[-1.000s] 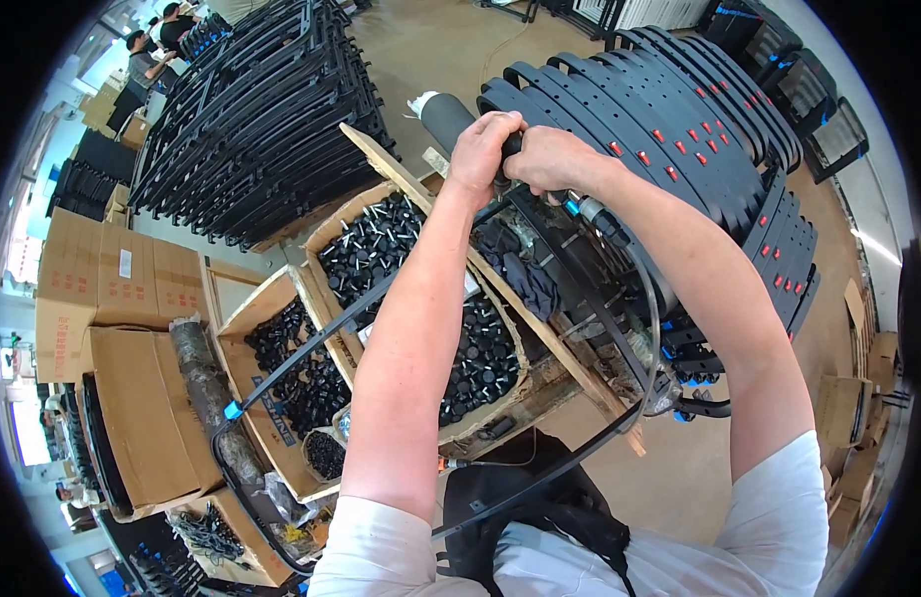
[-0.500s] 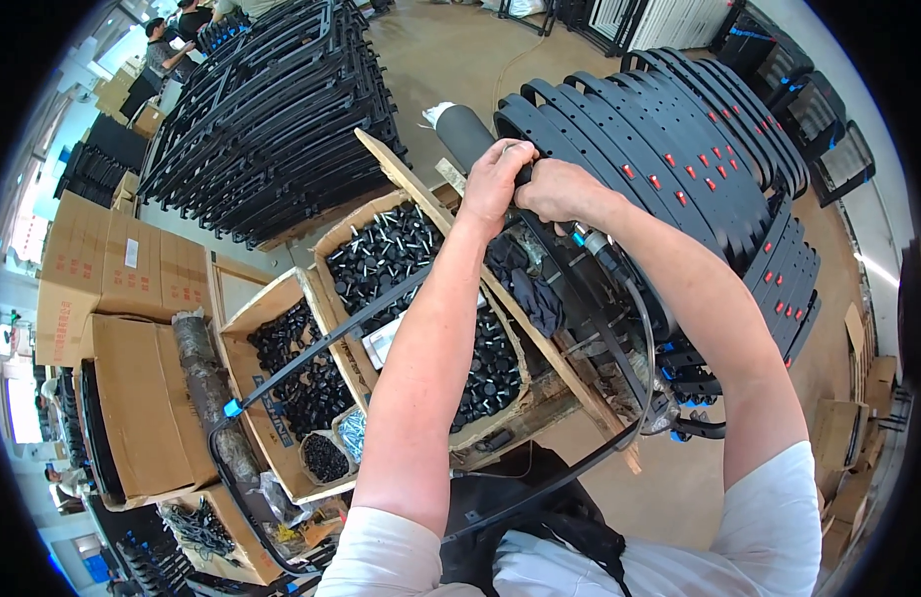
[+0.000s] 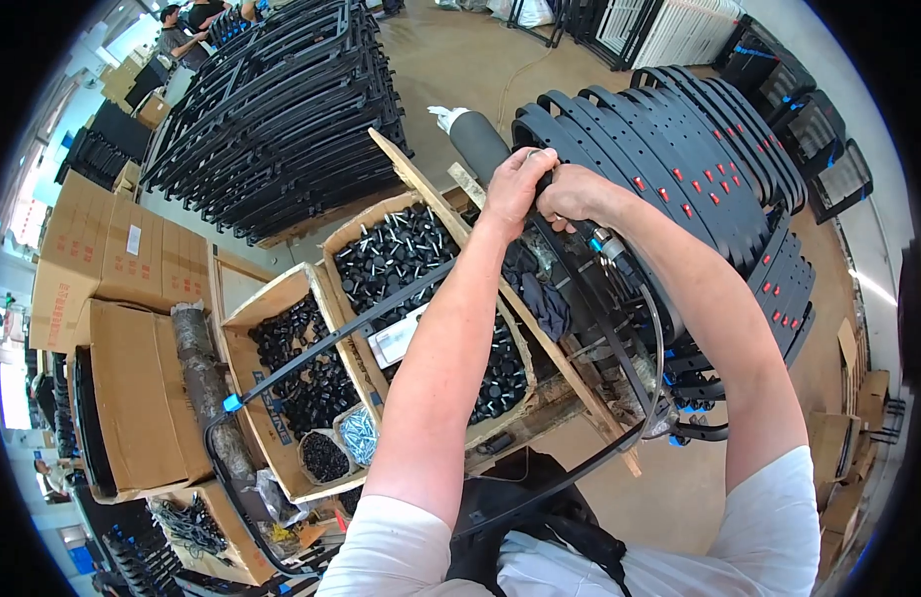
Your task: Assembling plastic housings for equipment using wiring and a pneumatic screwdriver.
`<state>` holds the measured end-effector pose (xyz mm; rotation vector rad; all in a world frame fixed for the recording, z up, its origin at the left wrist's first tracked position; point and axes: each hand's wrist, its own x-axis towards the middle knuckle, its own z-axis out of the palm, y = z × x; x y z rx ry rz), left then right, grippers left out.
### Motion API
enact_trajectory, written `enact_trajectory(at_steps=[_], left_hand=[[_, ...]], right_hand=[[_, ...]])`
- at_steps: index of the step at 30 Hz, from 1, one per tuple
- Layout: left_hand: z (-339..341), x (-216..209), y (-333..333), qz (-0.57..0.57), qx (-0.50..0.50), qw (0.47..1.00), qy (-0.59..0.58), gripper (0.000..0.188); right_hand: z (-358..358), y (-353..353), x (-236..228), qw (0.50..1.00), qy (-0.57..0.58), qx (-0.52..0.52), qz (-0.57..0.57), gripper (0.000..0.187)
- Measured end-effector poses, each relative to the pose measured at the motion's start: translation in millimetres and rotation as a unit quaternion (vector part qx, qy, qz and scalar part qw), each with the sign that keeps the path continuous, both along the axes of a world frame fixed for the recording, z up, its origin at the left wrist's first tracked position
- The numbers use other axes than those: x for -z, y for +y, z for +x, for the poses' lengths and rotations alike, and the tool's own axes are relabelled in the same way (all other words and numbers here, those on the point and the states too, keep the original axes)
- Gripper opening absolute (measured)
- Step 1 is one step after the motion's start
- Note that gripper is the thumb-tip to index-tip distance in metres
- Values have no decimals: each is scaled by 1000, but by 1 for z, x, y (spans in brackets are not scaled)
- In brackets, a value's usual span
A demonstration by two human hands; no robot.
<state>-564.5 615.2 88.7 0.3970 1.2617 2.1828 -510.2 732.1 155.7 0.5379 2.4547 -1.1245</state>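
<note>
My left hand (image 3: 518, 189) is closed round the dark end of a black tube frame (image 3: 346, 333), whose bar runs back under my left forearm. Just beyond its fingers is a grey foam roller (image 3: 478, 141) with white wrapping at its far end. Pressed close on the right, my right hand (image 3: 572, 195) has its fingers curled in. What it grips is mostly hidden. Right below it shows an air fitting with a blue ring (image 3: 602, 241), joined to a hose (image 3: 659, 338). A blue clip (image 3: 232, 403) sits at the frame's left corner.
Open cardboard boxes (image 3: 376, 383) of black-headed bolts and dark small parts stand under the frame, beside a wooden plank (image 3: 500, 289). Curved black panels (image 3: 649, 149) with red pieces are stacked at right. Black frames (image 3: 281, 119) pile up at far left, where people (image 3: 180, 40) stand. Cartons (image 3: 122, 259) stand left.
Both hands have shifted slightly right and down in the view, and the foam roller with them. My right fingers are drawn in a little lower, nearer the air fitting. My grip stays closed.
</note>
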Motion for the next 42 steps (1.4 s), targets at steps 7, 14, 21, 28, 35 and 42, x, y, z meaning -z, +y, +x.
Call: enact_trajectory(at_steps=[7, 14, 21, 28, 35, 42], left_hand=[[-5, -3, -10, 41, -11, 999, 6, 21], [32, -33, -152, 11, -77, 996, 34, 28], [51, -28, -345, -52, -183, 982, 8, 21], [45, -6, -392, -22, -191, 981, 15, 19], [40, 1, -396, -9, -164, 986, 21, 21], [39, 5, -400, -37, -161, 986, 20, 25]], right_hand=[[2, -16, -3, 999, 34, 6, -4, 13], [27, -154, -64, 986, 3, -123, 114, 33], [20, -324, -38, 963, 19, -243, 116, 42], [16, -383, -30, 954, 30, -256, 156, 39], [12, -387, -24, 959, -9, -216, 185, 37], [7, -387, -19, 952, -2, -242, 188, 40]])
